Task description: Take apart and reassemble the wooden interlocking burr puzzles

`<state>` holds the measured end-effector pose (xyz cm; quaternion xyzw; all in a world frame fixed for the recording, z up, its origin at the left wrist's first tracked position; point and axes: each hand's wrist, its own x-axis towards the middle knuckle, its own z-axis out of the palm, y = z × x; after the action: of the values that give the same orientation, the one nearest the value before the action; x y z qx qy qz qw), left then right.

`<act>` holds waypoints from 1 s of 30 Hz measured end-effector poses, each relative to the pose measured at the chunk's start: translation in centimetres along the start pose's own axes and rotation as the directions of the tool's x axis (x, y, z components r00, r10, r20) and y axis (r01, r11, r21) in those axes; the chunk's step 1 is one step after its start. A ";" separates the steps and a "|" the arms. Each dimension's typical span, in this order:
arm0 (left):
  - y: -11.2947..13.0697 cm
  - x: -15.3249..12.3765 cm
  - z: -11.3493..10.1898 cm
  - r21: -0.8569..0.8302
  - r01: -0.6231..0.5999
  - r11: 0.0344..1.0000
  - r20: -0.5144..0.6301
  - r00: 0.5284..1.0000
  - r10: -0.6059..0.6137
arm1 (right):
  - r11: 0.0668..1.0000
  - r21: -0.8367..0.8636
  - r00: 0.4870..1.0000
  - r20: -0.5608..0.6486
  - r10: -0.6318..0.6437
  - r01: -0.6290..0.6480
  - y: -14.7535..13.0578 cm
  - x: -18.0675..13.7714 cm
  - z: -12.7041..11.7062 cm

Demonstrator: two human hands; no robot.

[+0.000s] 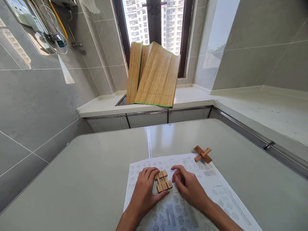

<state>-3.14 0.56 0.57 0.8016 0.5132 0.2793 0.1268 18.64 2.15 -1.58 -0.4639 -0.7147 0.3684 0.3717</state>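
Note:
Several light wooden puzzle pieces (164, 182) with notches lie side by side in a small group on a printed sheet (207, 179). My left hand (145, 189) curls around the group's left side, fingers at its far edge and thumb along its near edge. Just right of the pieces, apart from them, hovers my right hand (187, 184); its index finger reaches out, the other fingers are bent, and nothing shows in it. At the sheet's far right corner rests a cross (203, 154) of interlocked, darker wooden pieces.
The sheet lies on a pale table (84, 173) with a seam across it. Beyond stands a white ledge (192, 93) bearing a folded bamboo mat (157, 75) before a window. Tiled walls (36, 106) close in both sides; pipes and hoses (54, 35) hang at upper left.

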 end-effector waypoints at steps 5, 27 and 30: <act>0.0 0.0 0.0 0.002 0.002 1.000 0.015 1.000 -0.002 | 1.000 -0.014 1.000 0.002 0.005 -0.005 -0.3 0.1 -0.1; -1.3 -0.1 -1.8 0.026 -0.027 0.999 0.080 0.996 0.025 | 0.947 -0.262 0.978 0.141 -0.151 0.185 -0.7 -0.2 -0.3; -1.2 -0.1 -1.8 0.027 -0.026 0.999 0.075 0.997 0.024 | 0.949 -0.253 0.977 0.151 -0.153 0.188 -0.7 -0.2 -0.3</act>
<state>-5.11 0.89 1.40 0.8195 0.5020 0.2436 0.1310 18.67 1.81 -0.83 -0.4211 -0.8177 0.2650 0.2894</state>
